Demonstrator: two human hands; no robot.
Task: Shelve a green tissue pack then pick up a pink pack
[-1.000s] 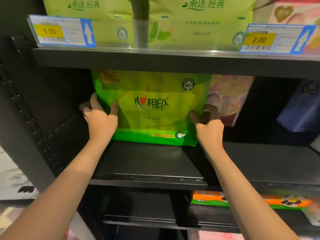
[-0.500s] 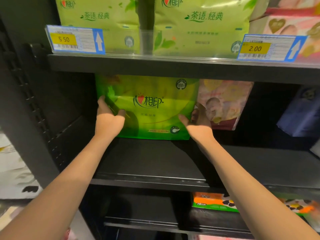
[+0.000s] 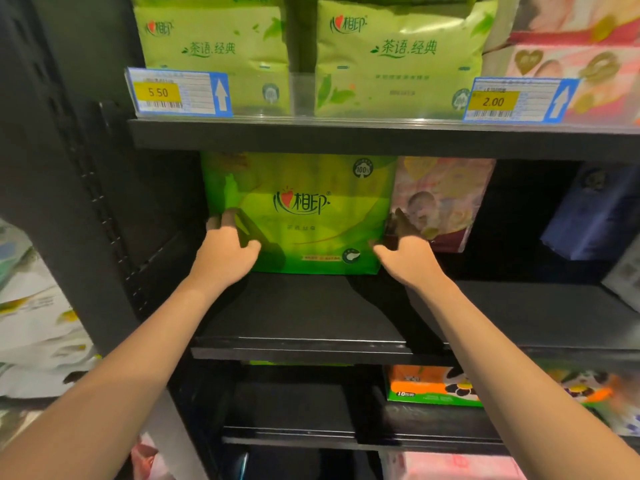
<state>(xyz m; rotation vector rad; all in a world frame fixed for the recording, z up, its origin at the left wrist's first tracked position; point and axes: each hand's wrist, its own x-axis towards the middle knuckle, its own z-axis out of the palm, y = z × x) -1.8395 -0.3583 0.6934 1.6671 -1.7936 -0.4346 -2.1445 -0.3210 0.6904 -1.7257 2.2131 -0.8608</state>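
Dark store shelving fills the view; the left hand (image 3: 225, 252) and right hand (image 3: 408, 258) grip the lower side edges of a green tissue pack (image 3: 304, 216), standing upright deep on the middle shelf (image 3: 304, 344) beside a pink pack (image 3: 446, 199); placement looks nearly finished, only letting go remains.

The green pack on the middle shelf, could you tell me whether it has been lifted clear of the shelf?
No, the green pack stands with its bottom edge on the middle shelf, between the left hand and right hand.

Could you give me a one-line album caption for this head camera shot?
Two bare hands, left hand and right hand, grip a glossy green plastic tissue pack standing on a black metal shelf.
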